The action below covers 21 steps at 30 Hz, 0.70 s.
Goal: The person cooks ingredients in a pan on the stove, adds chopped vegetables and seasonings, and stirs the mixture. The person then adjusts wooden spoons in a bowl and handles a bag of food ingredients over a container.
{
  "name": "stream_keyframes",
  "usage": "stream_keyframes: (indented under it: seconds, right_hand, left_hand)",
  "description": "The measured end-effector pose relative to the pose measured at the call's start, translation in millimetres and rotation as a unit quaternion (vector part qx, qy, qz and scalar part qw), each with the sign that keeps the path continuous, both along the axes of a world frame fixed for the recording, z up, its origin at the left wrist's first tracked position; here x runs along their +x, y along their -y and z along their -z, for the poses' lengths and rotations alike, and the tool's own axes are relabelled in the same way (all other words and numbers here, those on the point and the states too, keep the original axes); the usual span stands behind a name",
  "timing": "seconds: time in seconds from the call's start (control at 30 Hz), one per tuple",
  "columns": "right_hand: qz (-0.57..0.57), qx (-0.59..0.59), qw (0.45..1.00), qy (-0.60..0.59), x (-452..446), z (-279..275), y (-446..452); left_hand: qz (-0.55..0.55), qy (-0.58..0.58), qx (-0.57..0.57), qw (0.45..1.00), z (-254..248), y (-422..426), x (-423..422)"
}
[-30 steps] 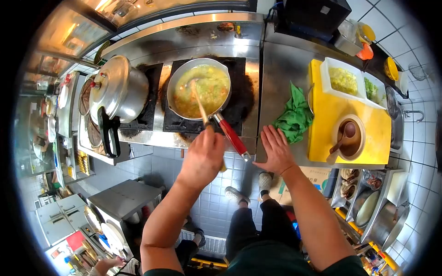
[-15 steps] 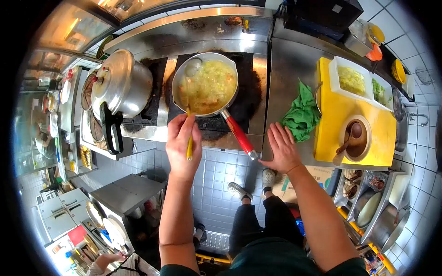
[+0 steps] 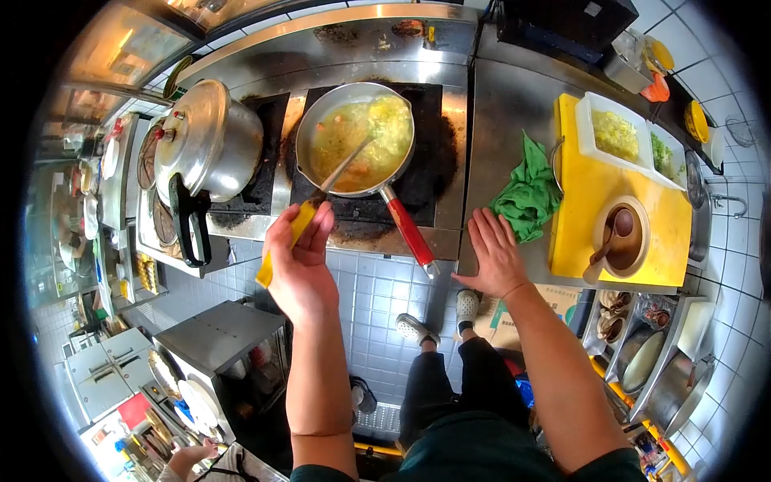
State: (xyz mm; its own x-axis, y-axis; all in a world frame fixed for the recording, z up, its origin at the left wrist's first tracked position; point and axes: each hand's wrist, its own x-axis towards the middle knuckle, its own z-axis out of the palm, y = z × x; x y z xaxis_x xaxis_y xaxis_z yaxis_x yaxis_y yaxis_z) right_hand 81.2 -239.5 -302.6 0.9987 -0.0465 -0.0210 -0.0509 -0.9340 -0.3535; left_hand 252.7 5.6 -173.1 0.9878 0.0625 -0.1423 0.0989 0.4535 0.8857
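Observation:
My left hand [image 3: 303,261] is closed round the yellow handle of a ladle [image 3: 347,167], whose metal shank slants into a pan [image 3: 303,150]. The ladle's bowl is hidden in the food. Yellowish broth with pale green chopped pieces and some orange-brown bits [image 3: 341,145] fills the pan, the green pieces heaped toward its right side. The pan sits on the stove with its red handle [image 3: 410,232] pointing toward me. My right hand [image 3: 495,254] rests flat at the steel counter's front edge, fingers spread, just by a crumpled green cloth [image 3: 528,193].
A lidded pressure cooker [image 3: 211,140] stands left of the pan. On the right, a yellow cutting board [image 3: 574,233] bears a white tub of chopped vegetables [image 3: 614,135], another of chopped greens [image 3: 665,157], and a brown bowl with a spoon [image 3: 623,238]. Behind me at lower left, another person's arm [image 3: 189,458] shows.
The ladle has swung from the pan's upper left to the right, and its bowl has sunk into the food. The green pieces have gathered on the right. My right hand stays put.

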Motion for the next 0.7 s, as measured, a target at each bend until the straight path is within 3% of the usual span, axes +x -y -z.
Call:
stream_keyframes:
  seconds: [0.4,0.7]
  right_hand:
    - [0.004,0.002,1.0,0.002,0,-1,-2]
    - [-0.003,-0.028,1.0,0.003,1,-2,-2]
  left_hand:
    - [0.009,0.164,0.099,0.981,-24,-28,-26]
    - [0.012,0.224,0.129,0.966,-18,-39,-29]
